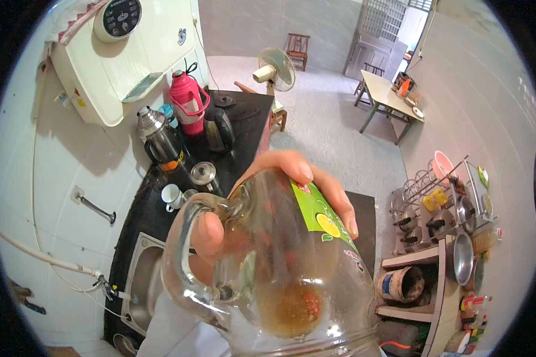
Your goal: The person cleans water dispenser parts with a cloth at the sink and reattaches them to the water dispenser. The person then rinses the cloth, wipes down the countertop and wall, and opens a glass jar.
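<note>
A clear glass jug [333,285] with a thick handle fills the lower middle of the view, close to the camera. It is tilted, with its ridged rim at the bottom edge. My left hand [280,163] is wrapped round it from behind, its fingers over the upper side and the thumb by the handle. A green label with a lemon [318,215] is on the glass beside the fingers. A yellow-brown and reddish patch shows through the jug; I cannot tell what it is. My right hand is not in view.
The black counter [244,128] holds a pink flask [187,104], a steel flask [161,140], a kettle [219,131], a lidded pot [204,175] and a white mug [172,197]. A sink [143,285] lies lower left. Shelves [442,279] and a rack stand right; a fan [276,69] stands beyond.
</note>
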The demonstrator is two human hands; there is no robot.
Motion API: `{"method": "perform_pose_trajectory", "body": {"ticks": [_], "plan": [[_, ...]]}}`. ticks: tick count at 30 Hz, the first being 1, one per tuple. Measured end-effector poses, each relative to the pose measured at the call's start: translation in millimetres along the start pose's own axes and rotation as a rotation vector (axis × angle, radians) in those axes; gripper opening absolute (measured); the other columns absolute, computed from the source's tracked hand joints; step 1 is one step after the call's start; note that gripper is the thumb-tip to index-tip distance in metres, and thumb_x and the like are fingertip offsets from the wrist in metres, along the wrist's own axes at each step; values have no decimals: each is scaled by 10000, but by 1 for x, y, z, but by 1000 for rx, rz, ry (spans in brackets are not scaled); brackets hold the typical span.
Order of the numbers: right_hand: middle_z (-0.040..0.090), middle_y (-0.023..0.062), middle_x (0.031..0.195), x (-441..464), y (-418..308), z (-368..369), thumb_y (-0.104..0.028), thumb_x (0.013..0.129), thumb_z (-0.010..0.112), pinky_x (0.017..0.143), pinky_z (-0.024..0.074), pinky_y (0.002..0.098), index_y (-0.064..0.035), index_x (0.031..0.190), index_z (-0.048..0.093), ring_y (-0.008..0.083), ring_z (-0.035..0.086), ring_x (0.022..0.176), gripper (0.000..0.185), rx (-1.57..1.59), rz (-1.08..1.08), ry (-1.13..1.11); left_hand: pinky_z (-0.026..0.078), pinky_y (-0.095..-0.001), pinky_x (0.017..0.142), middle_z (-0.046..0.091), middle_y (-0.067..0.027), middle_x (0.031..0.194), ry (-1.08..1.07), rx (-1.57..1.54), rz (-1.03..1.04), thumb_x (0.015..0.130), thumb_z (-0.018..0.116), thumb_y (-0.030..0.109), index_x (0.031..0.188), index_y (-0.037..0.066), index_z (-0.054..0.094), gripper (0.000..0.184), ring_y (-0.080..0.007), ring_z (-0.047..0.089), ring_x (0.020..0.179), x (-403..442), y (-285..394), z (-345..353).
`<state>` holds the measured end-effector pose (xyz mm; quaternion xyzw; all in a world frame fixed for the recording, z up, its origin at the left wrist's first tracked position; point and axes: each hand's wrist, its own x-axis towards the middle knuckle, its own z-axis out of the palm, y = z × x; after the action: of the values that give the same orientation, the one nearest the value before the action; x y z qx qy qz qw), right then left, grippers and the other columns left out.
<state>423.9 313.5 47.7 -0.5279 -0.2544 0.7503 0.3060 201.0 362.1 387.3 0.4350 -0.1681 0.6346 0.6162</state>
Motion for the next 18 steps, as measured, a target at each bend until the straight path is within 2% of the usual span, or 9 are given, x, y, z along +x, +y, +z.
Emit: {"method": "perform_pose_trajectory", "body": {"ticks": [1, 7, 10, 14, 18], "plan": [[640, 101, 959, 0, 2, -2, -213, 901, 520, 694, 539, 372, -18, 973, 591, 191, 610, 809, 220, 6, -4, -6, 458, -438, 773, 482, -259, 1109, 8, 28, -30, 802, 586, 596, 1217, 96, 399, 676, -432, 516, 971, 1, 1, 1], [646, 107, 960, -3, -3, 5, -209, 898, 516, 693, 530, 360, -20, 966, 595, 190, 610, 798, 216, 11, 15, 51, 454, -448, 796, 480, -256, 1123, -59, 54, -28, 798, 594, 591, 1221, 98, 395, 680, -428, 521, 976, 5, 0, -4], [647, 107, 964, 0, -2, 3, -204, 892, 520, 695, 534, 365, -23, 966, 594, 191, 610, 798, 209, 0, 13, 53, 454, -446, 792, 478, -255, 1126, -24, 63, -54, 794, 590, 603, 1219, 98, 396, 688, -425, 524, 974, 5, 3, -2], [649, 108, 967, 4, -1, 2, -204, 887, 523, 694, 536, 365, -27, 974, 592, 191, 613, 802, 209, -31, 29, 67, 456, -444, 787, 483, -259, 1122, -58, 190, -27, 790, 582, 620, 1219, 98, 399, 700, -421, 530, 960, 9, 6, -4], [652, 110, 963, 3, -1, 5, -212, 889, 512, 688, 531, 357, -32, 987, 589, 193, 619, 817, 219, -39, 44, 80, 457, -444, 785, 484, -259, 1119, -110, 184, 5, 789, 581, 622, 1223, 99, 399, 703, -421, 531, 957, 14, 5, -4]]}}
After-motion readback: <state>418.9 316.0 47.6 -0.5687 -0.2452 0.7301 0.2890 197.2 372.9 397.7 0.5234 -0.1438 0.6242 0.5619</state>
